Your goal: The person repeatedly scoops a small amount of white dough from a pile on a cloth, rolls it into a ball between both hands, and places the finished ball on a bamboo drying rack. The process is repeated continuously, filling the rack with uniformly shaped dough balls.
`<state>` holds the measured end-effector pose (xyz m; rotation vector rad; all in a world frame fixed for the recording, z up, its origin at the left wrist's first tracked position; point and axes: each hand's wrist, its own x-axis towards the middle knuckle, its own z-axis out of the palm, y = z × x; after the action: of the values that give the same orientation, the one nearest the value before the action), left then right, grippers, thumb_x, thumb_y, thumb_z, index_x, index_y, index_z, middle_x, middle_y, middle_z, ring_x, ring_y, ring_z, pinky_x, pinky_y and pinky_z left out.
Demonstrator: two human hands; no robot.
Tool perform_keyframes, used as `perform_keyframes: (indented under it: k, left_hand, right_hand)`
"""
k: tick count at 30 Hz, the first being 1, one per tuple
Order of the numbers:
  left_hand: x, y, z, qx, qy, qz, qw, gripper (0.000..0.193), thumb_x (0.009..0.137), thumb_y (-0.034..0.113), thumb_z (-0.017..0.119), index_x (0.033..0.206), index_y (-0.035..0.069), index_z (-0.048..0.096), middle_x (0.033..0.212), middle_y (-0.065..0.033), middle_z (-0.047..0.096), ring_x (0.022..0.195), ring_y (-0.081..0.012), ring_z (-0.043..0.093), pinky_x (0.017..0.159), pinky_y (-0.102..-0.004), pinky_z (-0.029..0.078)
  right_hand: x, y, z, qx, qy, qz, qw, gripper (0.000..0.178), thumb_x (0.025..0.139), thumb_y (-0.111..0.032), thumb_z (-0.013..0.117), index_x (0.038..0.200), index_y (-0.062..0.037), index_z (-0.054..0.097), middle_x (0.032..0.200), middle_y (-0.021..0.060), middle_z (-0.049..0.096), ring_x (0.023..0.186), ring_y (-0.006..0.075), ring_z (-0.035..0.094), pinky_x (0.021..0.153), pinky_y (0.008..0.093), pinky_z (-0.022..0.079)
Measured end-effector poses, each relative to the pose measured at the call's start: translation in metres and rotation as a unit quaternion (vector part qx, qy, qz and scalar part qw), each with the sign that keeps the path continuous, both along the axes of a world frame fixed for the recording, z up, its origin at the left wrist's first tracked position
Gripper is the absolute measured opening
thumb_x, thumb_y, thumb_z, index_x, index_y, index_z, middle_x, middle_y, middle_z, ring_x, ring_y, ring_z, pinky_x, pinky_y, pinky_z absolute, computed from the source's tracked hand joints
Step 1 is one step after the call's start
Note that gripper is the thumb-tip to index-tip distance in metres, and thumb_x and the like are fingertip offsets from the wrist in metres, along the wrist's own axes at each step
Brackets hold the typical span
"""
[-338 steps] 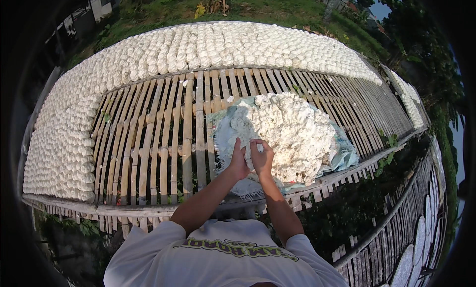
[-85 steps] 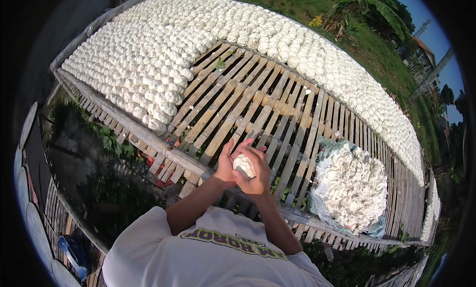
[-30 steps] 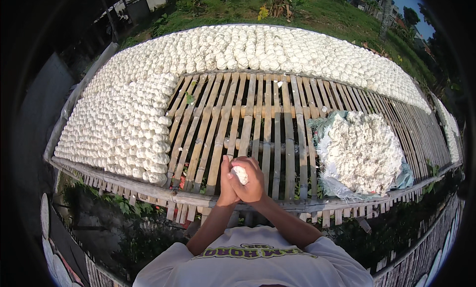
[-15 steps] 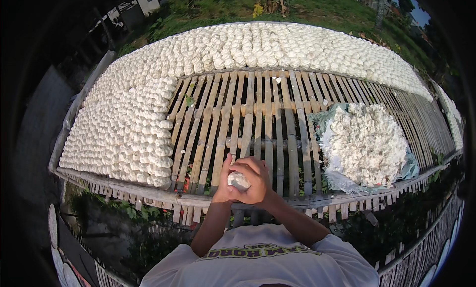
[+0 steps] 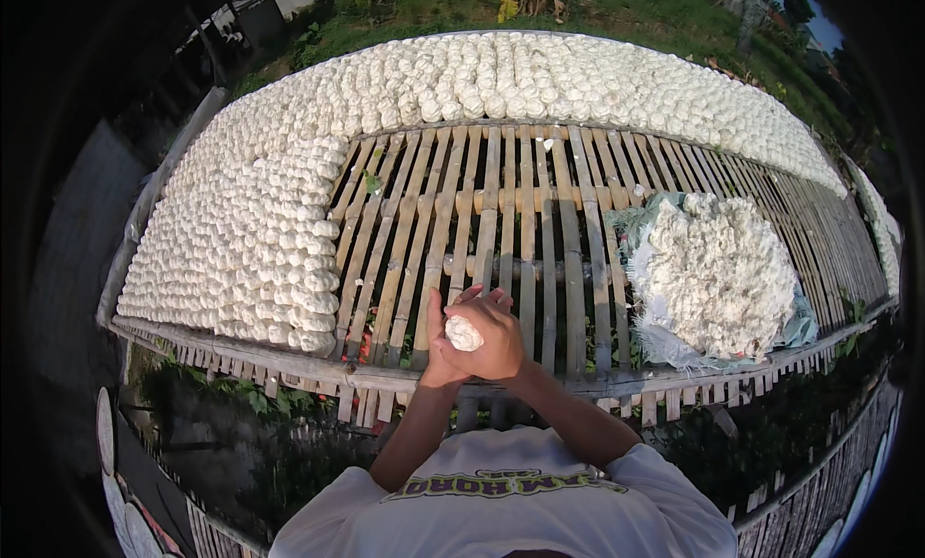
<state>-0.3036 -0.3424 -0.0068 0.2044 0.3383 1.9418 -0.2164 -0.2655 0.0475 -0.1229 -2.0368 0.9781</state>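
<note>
My left hand (image 5: pixel 439 351) and my right hand (image 5: pixel 499 336) are cupped together around a small white lump (image 5: pixel 462 333), just above the near edge of a slatted bamboo rack (image 5: pixel 525 211). The lump shows between my fingers. A big heap of the same white stuff (image 5: pixel 718 274) lies on a pale sheet to my right. Rows of formed white lumps (image 5: pixel 260 240) cover the rack's left side and far edge.
The rack's near rail (image 5: pixel 318 365) runs under my wrists, with green plants below it. More slatted racks (image 5: pixel 819 500) stand lower right. Grass and trees lie beyond the far edge. A dark post sits at the upper left.
My hands stay clasped on the lump and keep turning it. The view has swung slightly, so the heap sits further right than a second ago.
</note>
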Motion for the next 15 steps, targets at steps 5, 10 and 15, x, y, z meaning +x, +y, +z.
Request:
perform_keyframes:
  k: [5,10,15]
  left_hand:
    - [0.008,0.002,-0.004,0.021,-0.001,0.064,0.998,0.077,0.104,0.069,0.032,0.140,0.005,0.058,0.148,-0.0210,0.057,0.144,-0.0419,0.048,0.121,-0.0579,0.036]
    - [0.004,0.003,0.018,-0.012,-0.013,-0.030,0.999,0.076,0.104,0.067,0.032,0.139,0.005,0.058,0.148,-0.0210,0.057,0.143,-0.0407,0.050,0.121,-0.0568,0.038]
    - [0.003,0.009,0.013,-0.055,-0.059,0.065,0.995,0.071,0.105,0.064,0.035,0.137,0.005,0.058,0.148,-0.0206,0.057,0.140,-0.0387,0.054,0.118,-0.0534,0.042]
  right_hand:
    - [-0.004,-0.001,-0.006,0.033,0.004,-0.035,0.999,0.055,0.078,-0.031,0.086,0.124,-0.0061,0.069,0.115,0.0176,0.068,0.105,0.0387,0.068,0.088,0.0478,0.055]
    - [0.002,0.008,-0.004,0.001,0.013,-0.003,1.000,0.055,0.079,-0.028,0.087,0.126,-0.0066,0.069,0.120,0.0168,0.067,0.108,0.0389,0.067,0.092,0.0488,0.054]
    - [-0.006,0.007,0.005,0.009,-0.035,-0.010,0.999,0.051,0.082,-0.026,0.086,0.125,-0.0043,0.069,0.122,0.0169,0.066,0.108,0.0402,0.066,0.094,0.0484,0.053]
